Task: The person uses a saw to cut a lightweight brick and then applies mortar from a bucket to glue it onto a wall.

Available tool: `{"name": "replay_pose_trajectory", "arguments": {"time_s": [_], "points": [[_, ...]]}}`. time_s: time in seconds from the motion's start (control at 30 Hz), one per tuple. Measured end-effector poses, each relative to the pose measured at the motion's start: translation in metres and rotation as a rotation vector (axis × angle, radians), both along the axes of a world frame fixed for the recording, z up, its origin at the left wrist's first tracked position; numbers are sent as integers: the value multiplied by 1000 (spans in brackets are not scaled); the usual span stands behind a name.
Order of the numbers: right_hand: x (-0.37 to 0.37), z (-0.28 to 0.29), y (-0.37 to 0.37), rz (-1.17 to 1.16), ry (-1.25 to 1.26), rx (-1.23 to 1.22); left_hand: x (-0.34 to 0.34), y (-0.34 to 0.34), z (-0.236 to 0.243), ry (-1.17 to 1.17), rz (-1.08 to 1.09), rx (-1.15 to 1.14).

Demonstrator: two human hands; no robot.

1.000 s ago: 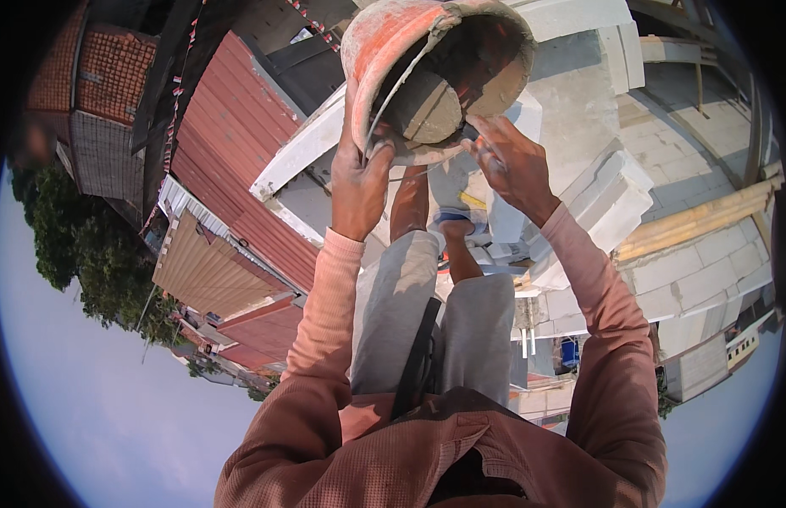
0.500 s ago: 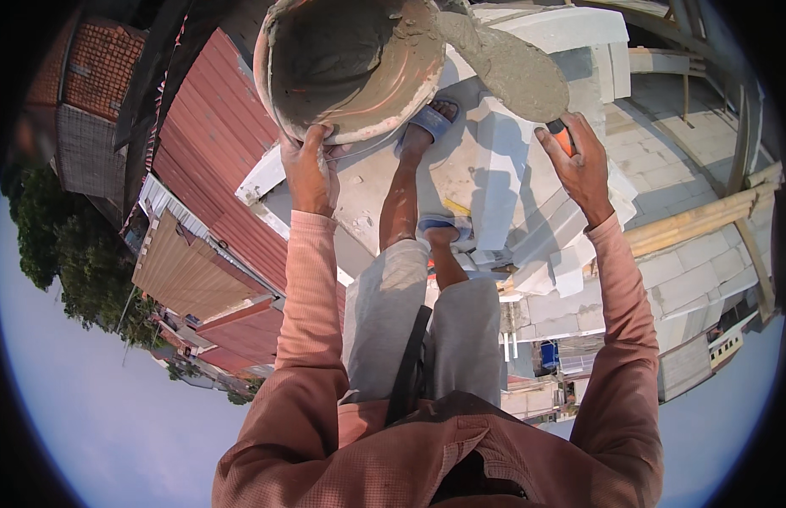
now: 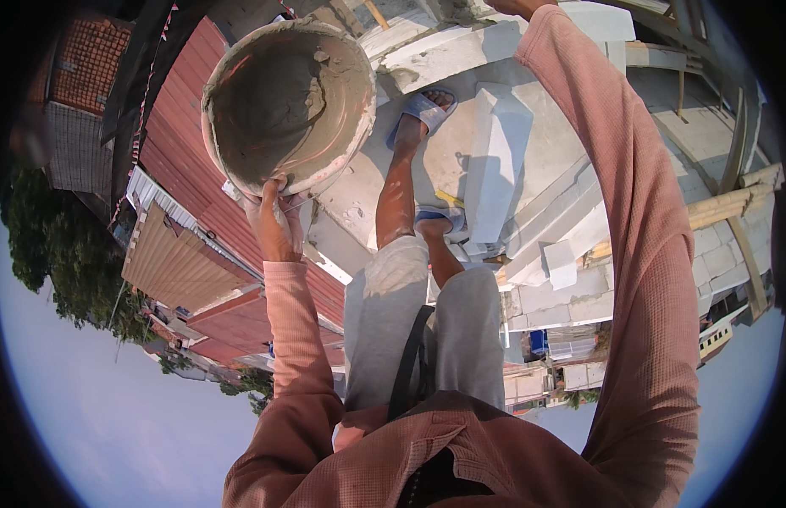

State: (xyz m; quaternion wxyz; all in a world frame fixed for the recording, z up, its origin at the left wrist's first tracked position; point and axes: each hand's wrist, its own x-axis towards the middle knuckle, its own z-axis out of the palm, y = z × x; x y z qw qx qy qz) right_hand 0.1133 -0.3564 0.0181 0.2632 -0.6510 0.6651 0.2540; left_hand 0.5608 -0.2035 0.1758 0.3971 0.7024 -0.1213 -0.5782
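My left hand (image 3: 276, 224) grips the near rim of a round bucket (image 3: 366, 118), thumb over the edge and fingers beneath. Grey wet mortar (image 3: 270, 110) coats its inside and lies heaped in it, with a scooped hollow. The bucket is tilted so its mouth faces me. My right arm stretches far forward, and only the back part of my right hand (image 3: 520, 7) shows at the top edge. Its fingers are cut off by the frame, along with anything they may hold. Nearest to that hand is a row of white blocks (image 3: 452, 57).
My sandalled feet stand on a grey concrete surface (image 3: 444, 157). A long white block (image 3: 495, 161) lies right of them, with a yellow object (image 3: 449, 198) beside it. Bamboo poles (image 3: 723, 207) cross at the right. Red metal roofs (image 3: 177, 127) lie below on the left.
My right hand has swung forward and up, carrying the mortar-loaded trowel with the orange handle out of view. My left hand has shifted the bucket left and lower in view.
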Motion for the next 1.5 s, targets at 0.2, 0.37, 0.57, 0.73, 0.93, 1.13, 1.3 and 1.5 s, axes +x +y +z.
{"name": "replay_pose_trajectory", "arguments": {"time_s": [0.2, 0.37, 0.57, 0.73, 0.93, 1.13, 1.3, 1.5], "points": [[-1, 29, 29, 33, -59, -197, -12, 23, 12, -32, 8, 49], [-18, 91, 68, -95, -133, -342, -29, 12, 18, -40, -14, 66], [-32, 139, 142, -520, -356, -297, -42, 7, 30, -65, -107, 84], [-6, 198, 200, -876, -578, -208, -55, -2, 43, -55, -221, 80], [23, 232, 231, -623, -716, -394, -77, -2, 48, -215, -468, 44], [52, 199, 197, -47, -166, -401, -116, -2, 50, -303, -797, -96], [70, 191, 202, -14, -305, -297, -138, -12, 54, -255, -849, -144], [77, 187, 204, -140, -615, -203, -128, -17, 48, -230, -838, -122]]}}
